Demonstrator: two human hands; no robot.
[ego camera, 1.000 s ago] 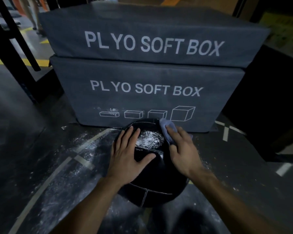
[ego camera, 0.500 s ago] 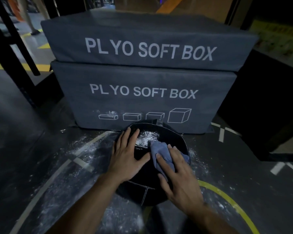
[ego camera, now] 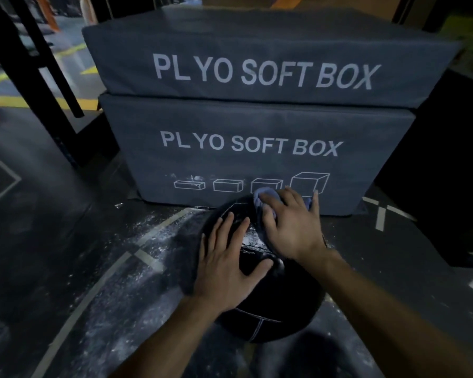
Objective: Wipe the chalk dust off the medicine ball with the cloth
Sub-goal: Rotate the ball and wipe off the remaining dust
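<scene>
A black medicine ball (ego camera: 273, 304) with light seams sits on the dark floor right in front of me. My left hand (ego camera: 227, 263) lies flat on its top left with fingers spread. A blue cloth (ego camera: 265, 195) is bunched at the ball's far top, and my right hand (ego camera: 292, 225) presses it onto the ball with fingers slightly bent over it. A small patch of white chalk dust (ego camera: 253, 238) shows between the two hands.
Two stacked grey boxes (ego camera: 257, 148) lettered PLYO SOFT BOX stand just behind the ball. Chalk powder (ego camera: 148, 241) is scattered on the floor to the left, across white lines. Black rack posts (ego camera: 36, 66) rise at the far left. A dark block (ego camera: 443, 173) stands at the right.
My right hand slid the cloth from the ball's near middle up to its far top. Less chalk shows on the ball. The left hand stayed put.
</scene>
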